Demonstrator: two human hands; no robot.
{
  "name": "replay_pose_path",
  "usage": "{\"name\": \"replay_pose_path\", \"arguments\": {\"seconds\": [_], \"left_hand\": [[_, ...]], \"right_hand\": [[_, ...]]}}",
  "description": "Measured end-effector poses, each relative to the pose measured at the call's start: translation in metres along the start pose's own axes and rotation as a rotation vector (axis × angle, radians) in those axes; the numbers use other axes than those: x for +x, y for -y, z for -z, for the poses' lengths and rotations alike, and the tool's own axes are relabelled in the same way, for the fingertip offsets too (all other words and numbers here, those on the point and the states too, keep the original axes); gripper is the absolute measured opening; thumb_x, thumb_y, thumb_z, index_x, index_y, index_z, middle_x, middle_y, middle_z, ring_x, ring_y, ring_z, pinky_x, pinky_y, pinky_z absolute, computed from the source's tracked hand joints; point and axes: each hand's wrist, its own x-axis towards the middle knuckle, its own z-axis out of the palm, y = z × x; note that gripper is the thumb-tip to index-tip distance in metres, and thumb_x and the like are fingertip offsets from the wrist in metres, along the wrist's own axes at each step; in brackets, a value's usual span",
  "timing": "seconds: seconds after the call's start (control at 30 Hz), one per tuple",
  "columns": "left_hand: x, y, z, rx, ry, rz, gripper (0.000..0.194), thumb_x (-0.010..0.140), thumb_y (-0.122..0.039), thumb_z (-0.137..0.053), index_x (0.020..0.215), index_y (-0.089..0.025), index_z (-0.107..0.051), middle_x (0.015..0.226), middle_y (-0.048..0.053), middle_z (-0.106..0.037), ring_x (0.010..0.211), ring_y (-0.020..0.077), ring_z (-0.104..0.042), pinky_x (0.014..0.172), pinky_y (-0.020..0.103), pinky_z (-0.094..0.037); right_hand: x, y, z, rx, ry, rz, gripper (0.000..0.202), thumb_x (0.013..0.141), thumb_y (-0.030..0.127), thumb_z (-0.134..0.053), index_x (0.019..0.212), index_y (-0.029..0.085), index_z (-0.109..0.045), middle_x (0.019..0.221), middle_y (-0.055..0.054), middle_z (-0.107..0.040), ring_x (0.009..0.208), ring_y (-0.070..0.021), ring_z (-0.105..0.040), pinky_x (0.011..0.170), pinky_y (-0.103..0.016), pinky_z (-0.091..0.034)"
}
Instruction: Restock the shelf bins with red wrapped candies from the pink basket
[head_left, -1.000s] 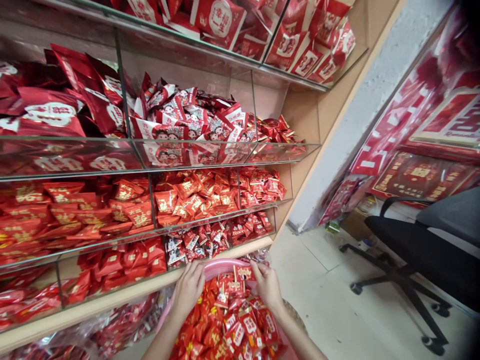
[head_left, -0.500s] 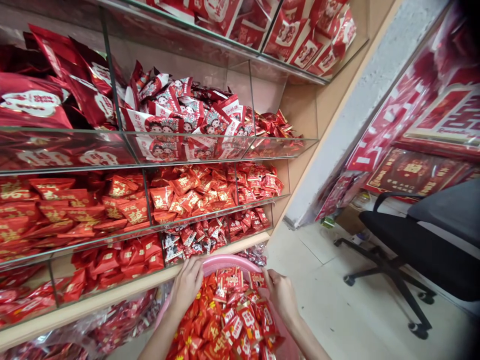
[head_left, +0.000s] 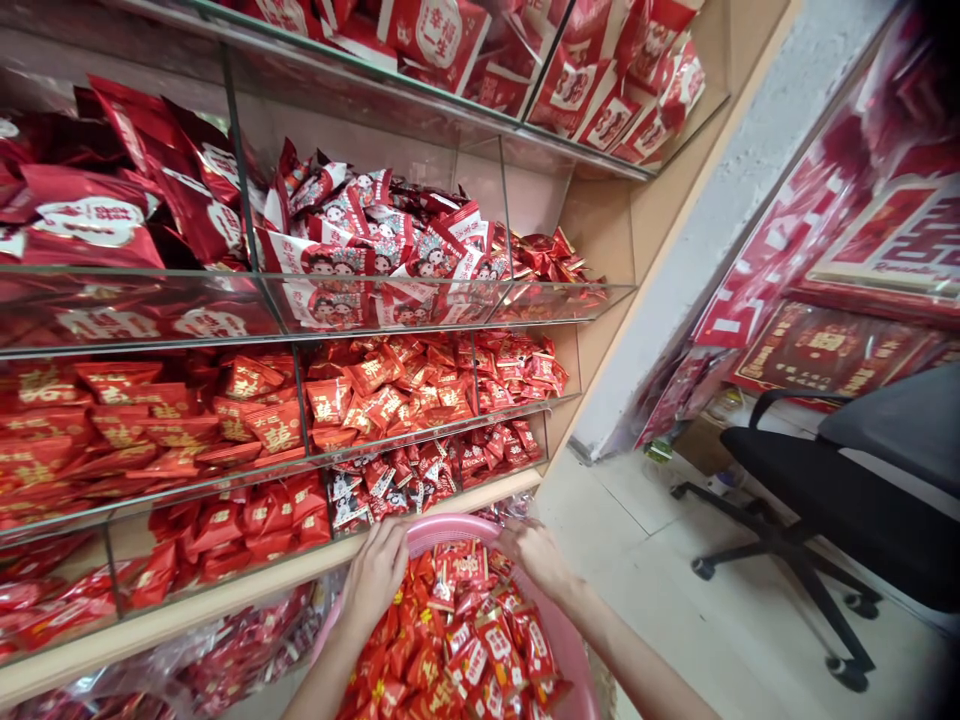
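Red foil packets with white oval labels [head_left: 97, 225] fill the upper left compartment, with smaller double-happiness packets [head_left: 120, 430] heaped below. Clear dividers [head_left: 238, 150] part one kind from the next, and a low front panel [head_left: 135, 310] presumably stops them sliding out. Beneath the wooden ledge [head_left: 187, 608], plastic bags of packets [head_left: 255, 650] crowd the space, probably leaving little room to push anything under.

My left hand [head_left: 377, 570] curls over the rim of a pink plastic basket [head_left: 450, 524], its grip closed on the edge, which I judge steadies the load. The basket sits just in front of the ledge, heaped with small wrapped packets [head_left: 435, 650]: yellow-printed ones lean left, red-and-white ones right. My right hand [head_left: 536, 555] bends over the other side; I cannot tell whether that grip holds the rim or a packet.

Farther right come the grey wall [head_left: 637, 380], red decorations [head_left: 787, 250] and, well apart on the tiled floor [head_left: 660, 610], a black office chair [head_left: 825, 480] that partly blocks that corner.
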Motion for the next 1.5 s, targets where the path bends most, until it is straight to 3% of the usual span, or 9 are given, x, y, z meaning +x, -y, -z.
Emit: {"name": "replay_pose_path", "arguments": {"seconds": [0.3, 0.47, 0.6, 0.77, 0.87, 0.93, 1.0, 1.17, 1.5], "left_hand": [[0.000, 0.001, -0.002, 0.004, 0.005, 0.004, 0.029, 0.090, -0.021, -0.035, 0.108, -0.024, -0.058, 0.105, 0.005, -0.061, 0.099, 0.0202, -0.057, 0.086, 0.035, -0.049], [0.000, 0.002, -0.001, 0.016, 0.017, 0.001, 0.028, 0.089, -0.021, -0.036, 0.104, -0.023, -0.059, 0.104, 0.005, -0.061, 0.098, 0.0204, -0.057, 0.088, 0.037, -0.049], [0.000, 0.003, -0.001, 0.017, 0.012, 0.002, 0.027, 0.089, -0.020, -0.037, 0.103, -0.023, -0.060, 0.105, 0.005, -0.062, 0.099, 0.0203, -0.058, 0.092, 0.039, -0.048], [0.000, 0.005, -0.004, 0.036, 0.017, -0.012, 0.028, 0.090, -0.021, -0.035, 0.105, -0.022, -0.059, 0.108, 0.006, -0.061, 0.102, 0.0210, -0.057, 0.093, 0.040, -0.047], [0.000, 0.006, -0.005, 0.043, 0.017, -0.011, 0.029, 0.090, -0.021, -0.035, 0.106, -0.023, -0.059, 0.108, 0.006, -0.061, 0.101, 0.0210, -0.057, 0.091, 0.039, -0.048], [-0.001, 0.007, -0.005, 0.042, 0.018, -0.008, 0.029, 0.090, -0.021, -0.035, 0.107, -0.023, -0.059, 0.108, 0.006, -0.062, 0.100, 0.0207, -0.058, 0.090, 0.039, -0.048], [-0.001, 0.008, -0.006, 0.038, 0.020, -0.003, 0.029, 0.090, -0.021, -0.036, 0.109, -0.023, -0.058, 0.108, 0.006, -0.061, 0.100, 0.0205, -0.058, 0.091, 0.039, -0.048], [-0.001, 0.008, -0.006, 0.032, 0.003, -0.006, 0.028, 0.090, -0.022, -0.037, 0.108, -0.024, -0.058, 0.106, 0.005, -0.062, 0.100, 0.0207, -0.058, 0.093, 0.041, -0.047], [-0.002, 0.007, -0.003, 0.024, 0.003, -0.013, 0.031, 0.090, -0.022, -0.036, 0.112, -0.025, -0.057, 0.107, 0.005, -0.062, 0.100, 0.0208, -0.059, 0.091, 0.040, -0.049]], "right_hand": [[0.006, -0.008, -0.003, -0.054, 0.072, 0.117, 0.034, 0.093, 0.036, -0.038, 0.078, 0.019, -0.064, 0.084, -0.003, -0.065, 0.067, -0.0136, -0.060, 0.058, -0.026, -0.037], [0.008, -0.007, 0.005, -0.029, 0.023, 0.103, 0.031, 0.091, 0.041, -0.041, 0.086, 0.019, -0.062, 0.088, -0.003, -0.063, 0.071, -0.0141, -0.061, 0.060, -0.025, -0.041], [0.020, -0.014, 0.036, 0.060, -0.155, 0.081, 0.038, 0.094, 0.039, -0.032, 0.083, 0.020, -0.062, 0.082, -0.004, -0.061, 0.071, -0.0138, -0.060, 0.062, -0.024, -0.042], [0.055, -0.030, 0.099, 0.245, -0.551, -0.011, 0.027, 0.093, 0.035, -0.037, 0.091, 0.021, -0.060, 0.082, -0.003, -0.059, 0.074, -0.0136, -0.057, 0.068, -0.024, -0.042], [0.084, -0.035, 0.136, 0.224, -0.667, -0.121, 0.020, 0.090, 0.035, -0.043, 0.088, 0.019, -0.055, 0.082, -0.004, -0.059, 0.078, -0.0167, -0.055, 0.072, -0.027, -0.042], [0.103, -0.032, 0.155, 0.126, -0.602, -0.230, 0.020, 0.088, 0.036, -0.046, 0.089, 0.017, -0.053, 0.083, -0.007, -0.061, 0.082, -0.0206, -0.055, 0.074, -0.032, -0.042], [0.119, -0.026, 0.167, 0.016, -0.453, -0.341, 0.027, 0.086, 0.038, -0.048, 0.097, 0.013, -0.052, 0.088, -0.012, -0.064, 0.089, -0.0252, -0.057, 0.077, -0.035, -0.041], [0.144, -0.010, 0.178, -0.060, -0.129, -0.540, 0.050, 0.078, 0.042, -0.060, 0.111, 0.007, -0.051, 0.107, -0.022, -0.064, 0.108, -0.0324, -0.055, 0.086, -0.040, -0.040], [0.157, -0.013, 0.180, 0.087, -0.053, -0.644, 0.052, 0.069, 0.031, -0.069, 0.111, 0.007, -0.053, 0.112, -0.022, -0.062, 0.109, -0.0335, -0.056, 0.084, -0.040, -0.043]]}}
